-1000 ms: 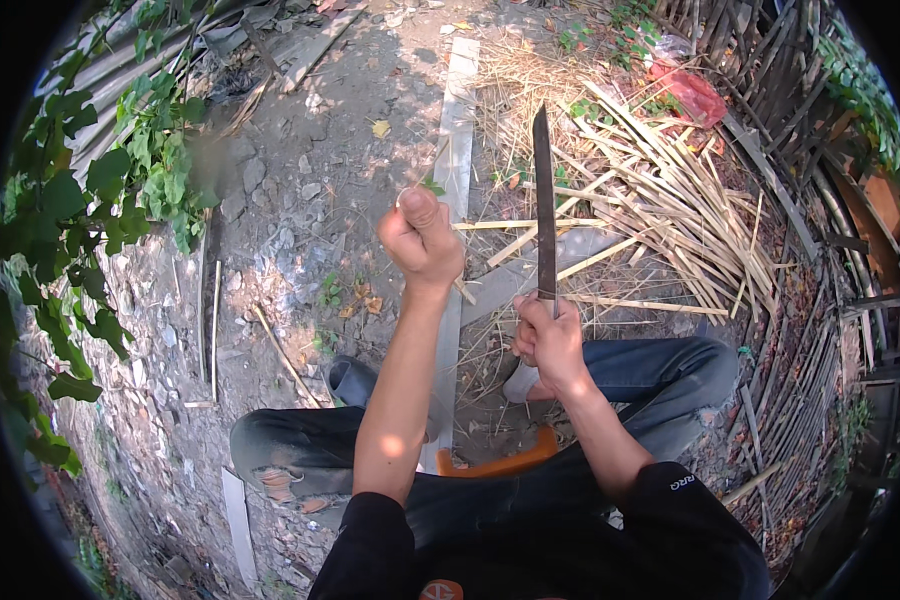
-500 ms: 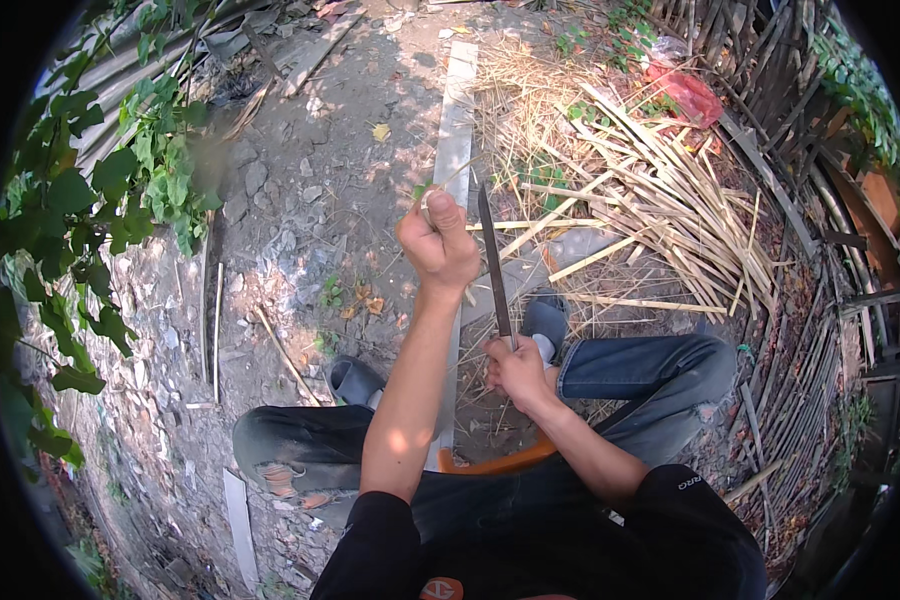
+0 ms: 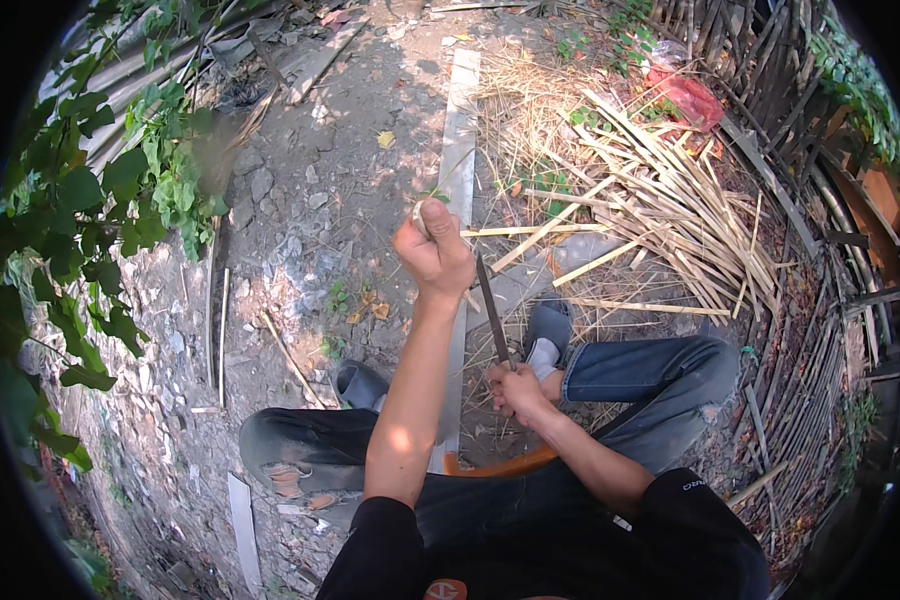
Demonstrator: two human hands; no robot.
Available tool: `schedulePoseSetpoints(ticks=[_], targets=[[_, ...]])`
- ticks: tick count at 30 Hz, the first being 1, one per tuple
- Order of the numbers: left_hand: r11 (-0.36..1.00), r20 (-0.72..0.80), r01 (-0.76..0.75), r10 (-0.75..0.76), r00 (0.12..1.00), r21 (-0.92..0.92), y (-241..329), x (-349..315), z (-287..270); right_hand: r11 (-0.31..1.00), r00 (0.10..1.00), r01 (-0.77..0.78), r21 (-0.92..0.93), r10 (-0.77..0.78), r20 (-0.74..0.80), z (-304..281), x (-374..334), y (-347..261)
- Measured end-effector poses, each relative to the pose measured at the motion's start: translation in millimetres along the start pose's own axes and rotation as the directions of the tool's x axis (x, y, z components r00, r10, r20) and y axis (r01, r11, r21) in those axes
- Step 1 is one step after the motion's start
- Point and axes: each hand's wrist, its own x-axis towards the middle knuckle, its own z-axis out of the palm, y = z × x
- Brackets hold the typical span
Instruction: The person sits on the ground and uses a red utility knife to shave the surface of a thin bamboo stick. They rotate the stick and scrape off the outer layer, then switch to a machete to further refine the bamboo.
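Observation:
My left hand [image 3: 435,250] is raised in front of me, its thumb uppermost, closed around a pale wooden strip [image 3: 419,218]. Only short bits of the strip show, above the fist and just below it. My right hand [image 3: 520,392] grips a long, narrow dark knife [image 3: 491,312] low between my knees. The handle is hidden in my fingers. The blade slants up and away, its tip just to the right of my left wrist; whether it touches the strip cannot be told.
A heap of split pale sticks [image 3: 685,215] lies at the right, with shavings [image 3: 515,110] beside it. A long flat board [image 3: 458,150] runs away from me. An orange curved piece [image 3: 500,466] shows beneath me. Stick fencing [image 3: 780,400] stands right; leafy vines [image 3: 80,230] hang left.
The knife's tip has dropped from above my left wrist to beside it, and the right hand has shifted slightly down. My left hand stays nearly in place, still holding the strip.

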Motion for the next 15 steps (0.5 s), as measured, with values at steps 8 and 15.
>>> schedulePoseSetpoints(ticks=[8,15], targets=[[0.999,-0.060,-0.052,0.053,0.997,0.011,4,5,4,0.496,0.487,0.856,-0.146,-0.868,-0.094,41,-30,-53],[0.996,-0.044,-0.066,0.064,0.997,-0.060,7,5,1,0.963,0.999,-0.037,-0.266,0.026,-0.046,-13,35,50]])
